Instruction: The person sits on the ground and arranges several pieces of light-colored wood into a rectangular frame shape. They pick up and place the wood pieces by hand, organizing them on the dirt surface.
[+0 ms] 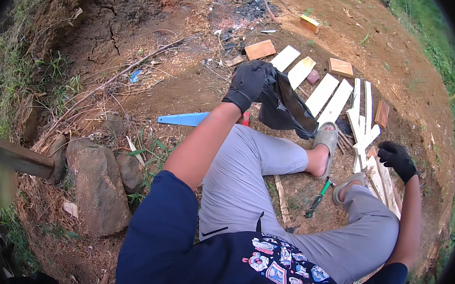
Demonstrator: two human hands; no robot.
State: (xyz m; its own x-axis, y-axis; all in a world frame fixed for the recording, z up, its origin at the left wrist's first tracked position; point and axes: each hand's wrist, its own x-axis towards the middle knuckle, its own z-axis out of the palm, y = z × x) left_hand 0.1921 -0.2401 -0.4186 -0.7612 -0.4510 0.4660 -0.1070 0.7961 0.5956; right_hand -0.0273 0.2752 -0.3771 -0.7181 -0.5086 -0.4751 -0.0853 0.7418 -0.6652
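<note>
Left hand (pixel 247 83), in a black work glove: raised over the knees, fingers clamped on a dark, limp cloth bag (pixel 285 107) that hangs open below the fist, above the left knee and foot.

Right hand (pixel 398 159), in a matching black glove: out to the right, low over a cluster of thin pale wooden slats (pixel 364 130) on the ground; fingers curled loosely, holding nothing visible; whether it touches the slats cannot be told.

Blue-bladed handsaw (pixel 183 119): flat on bare soil behind the left forearm, its red handle partly hidden.

Green-handled hammer (pixel 318 199): on the ground between the two sandalled feet.

Short pale planks (pixel 320 93): laid side by side beyond the bag, with small reddish wooden blocks (pixel 340 67) near them.

Large grey rocks (pixel 99 188): at the person's left, beside a grass tuft.

Charred ash patch (pixel 251 10): far edge of the dirt clearing.
</note>
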